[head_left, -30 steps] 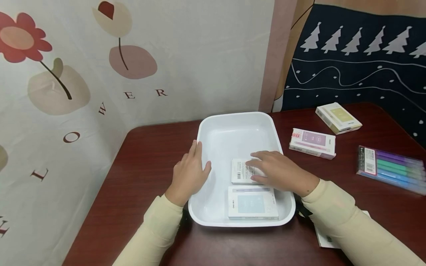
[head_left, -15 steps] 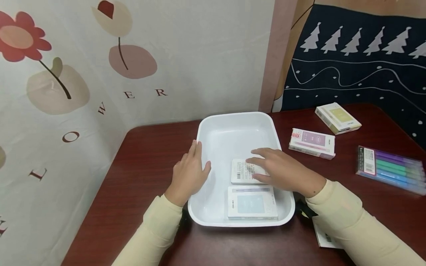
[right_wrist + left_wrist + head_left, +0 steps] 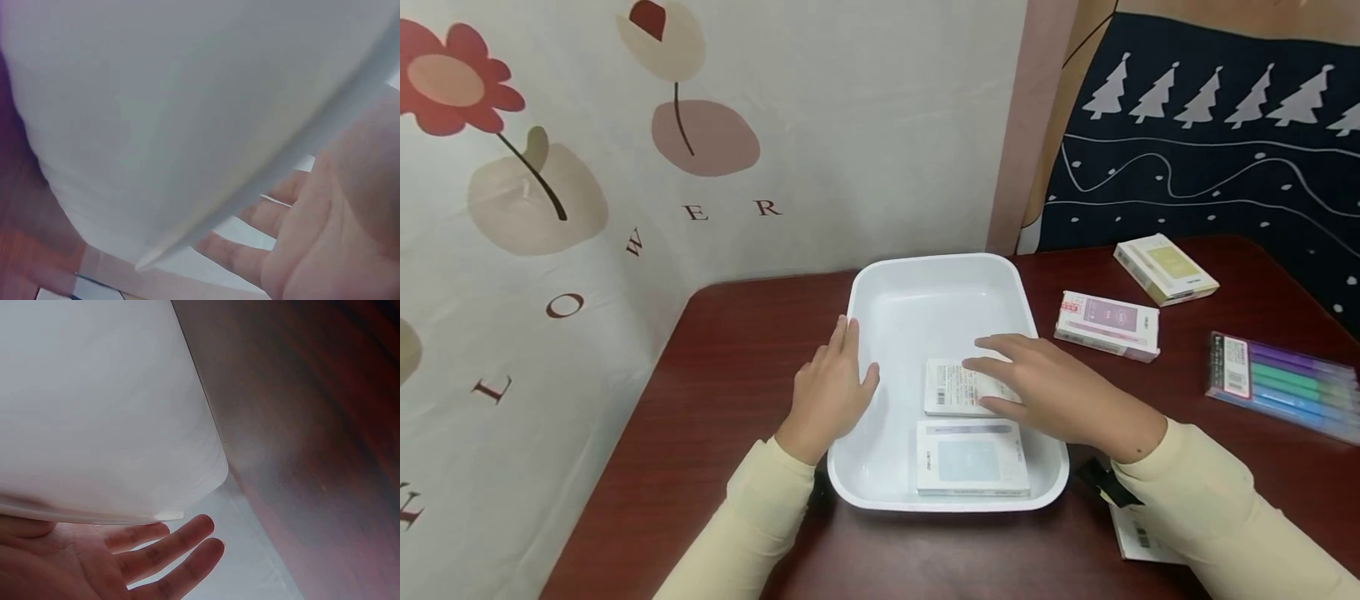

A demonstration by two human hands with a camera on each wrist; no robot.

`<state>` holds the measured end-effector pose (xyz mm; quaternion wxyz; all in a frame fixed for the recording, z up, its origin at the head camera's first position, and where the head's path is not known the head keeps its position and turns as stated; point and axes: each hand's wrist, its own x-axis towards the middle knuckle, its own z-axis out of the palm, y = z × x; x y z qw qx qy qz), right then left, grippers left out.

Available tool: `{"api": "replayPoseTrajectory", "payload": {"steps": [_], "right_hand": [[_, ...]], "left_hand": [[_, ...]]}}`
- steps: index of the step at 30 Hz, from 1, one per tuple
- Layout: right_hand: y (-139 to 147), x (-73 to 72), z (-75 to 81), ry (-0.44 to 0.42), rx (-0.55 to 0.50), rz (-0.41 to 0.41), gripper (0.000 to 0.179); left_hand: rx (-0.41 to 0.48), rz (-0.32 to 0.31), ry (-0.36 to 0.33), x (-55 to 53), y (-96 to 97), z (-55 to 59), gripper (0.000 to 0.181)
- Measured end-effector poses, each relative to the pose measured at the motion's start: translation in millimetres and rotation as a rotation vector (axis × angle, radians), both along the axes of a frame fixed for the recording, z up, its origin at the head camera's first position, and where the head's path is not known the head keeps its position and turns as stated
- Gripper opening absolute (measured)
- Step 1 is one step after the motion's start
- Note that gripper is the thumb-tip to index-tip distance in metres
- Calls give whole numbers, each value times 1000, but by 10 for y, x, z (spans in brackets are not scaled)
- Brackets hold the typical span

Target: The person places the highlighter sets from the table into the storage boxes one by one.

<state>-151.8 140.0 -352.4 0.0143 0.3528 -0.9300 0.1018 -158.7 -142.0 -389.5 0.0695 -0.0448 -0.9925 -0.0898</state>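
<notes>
A white plastic tray (image 3: 942,265) stands on the dark red table, and two flat white boxes lie in its right half. The nearer box (image 3: 968,462) has a pale blue panel; the farther box (image 3: 951,387) shows small print and a barcode. My left hand (image 3: 829,387) rests at the tray's left rim with its fingers straight, and the left wrist view shows them beside the tray wall (image 3: 112,412). Over the right rim reaches my right hand (image 3: 1048,387), fingers spread above the farther box. Whether its fingertips touch that box I cannot tell.
To the right lie a purple-panelled box (image 3: 1107,325), a yellow-panelled box (image 3: 1167,268) and a clear pack of coloured pens (image 3: 1285,385). Another white box (image 3: 1138,537) is partly under the right sleeve. A printed cloth (image 3: 850,125) hangs behind the table.
My right hand has drawn slightly to the right, showing more of the farther box. The left hand stays at the rim, and the boxes keep their places.
</notes>
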Motion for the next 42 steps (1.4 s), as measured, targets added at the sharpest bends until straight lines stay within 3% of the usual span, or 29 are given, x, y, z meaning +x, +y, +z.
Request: {"api": "replayPoseTrajectory", "payload": {"steps": [10,21,37,42], "right_hand": [[221,163,67,-2,16,-12,48],[469,266,117,-38,-50,-66,51],[713,382,-9,-24,-19,-51,22],[780,417,-57,-88,27,-55,24]], "left_hand": [[1,2,-5,9,9,17,69],[2,1,-2,9,4,24,69],[-2,2,5,10,7,18,69],[0,0,7,10,6,16,69]]}}
